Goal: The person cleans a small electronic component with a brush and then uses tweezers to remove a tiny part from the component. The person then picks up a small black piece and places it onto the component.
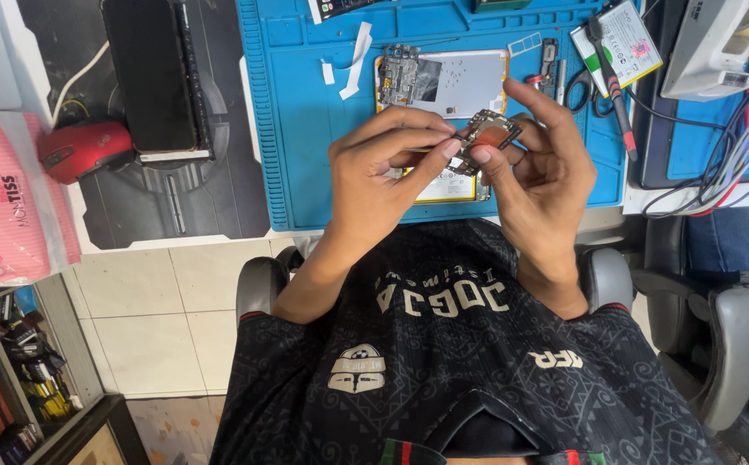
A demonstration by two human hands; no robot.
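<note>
Both my hands hold a small phone circuit board (488, 132) above the blue work mat (306, 129). My left hand (379, 176) pinches the board's near-left edge with thumb and forefinger. On the right side, my right hand (540, 176) grips it with the thumb on the board and the fingers curled behind it. Directly below lies an opened phone body (461, 82) with a second board section at its upper left and a yellow-edged battery partly hidden by my hands.
Strips of white tape (353, 60) lie on the mat. Scissors (578, 88), a screwdriver (614, 82) and a boxed part sit at the right, beside cables (719, 164). A dark phone (152, 77), a red mouse (82, 148) and a pink tissue pack (9, 207) are at the left.
</note>
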